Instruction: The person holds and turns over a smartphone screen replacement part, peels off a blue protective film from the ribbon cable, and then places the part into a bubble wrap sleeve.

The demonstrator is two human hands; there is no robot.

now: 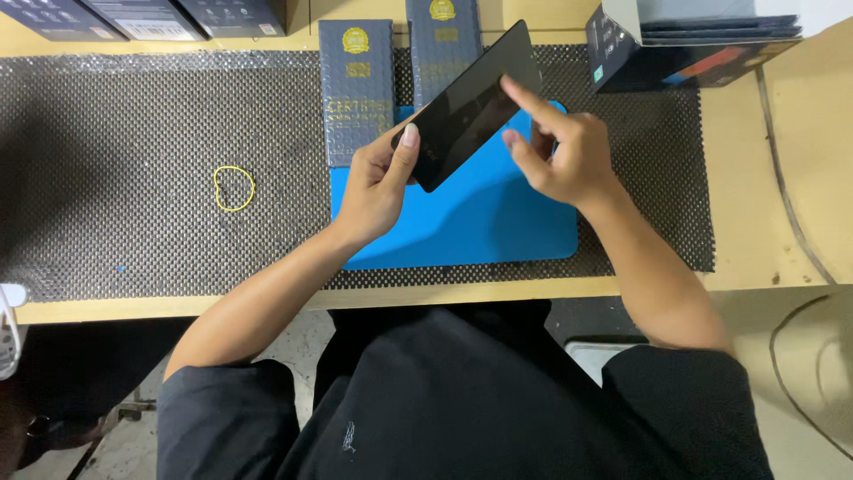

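Centre of frame, slightly upper: a thin black glossy panel [469, 108], rectangular, held tilted, its long axis running from lower left to upper right. It hangs in the air above the blue mat [471, 222], not touching it.

Left hand [378, 182], just left of centre: grasping the panel's lower end, thumb pressed flat on the front face near the lower left edge, fingers hidden behind.

Right hand [560, 151], just right of centre: forefinger stretched out, its tip on the panel's right edge near the upper part; remaining fingers curled loosely behind and under the panel. Whether those grip it, cannot tell.

Blue mat lies on a dark mesh anti-slip sheet [133, 178] that covers most of the wooden table [782, 178].

Upper centre: two dark grey flat boxes with gold emblems, the left one [355, 89] lying on the mesh beside the mat's upper left corner, the right one [442, 44] partly behind the panel.

Left of frame, on the mesh: a yellow rubber band [234, 188], well apart from both hands.

Upper right: an open dark carton [684, 44] with flat dark items stacked inside. Upper left edge: more dark boxes [133, 18], cut off by the frame.
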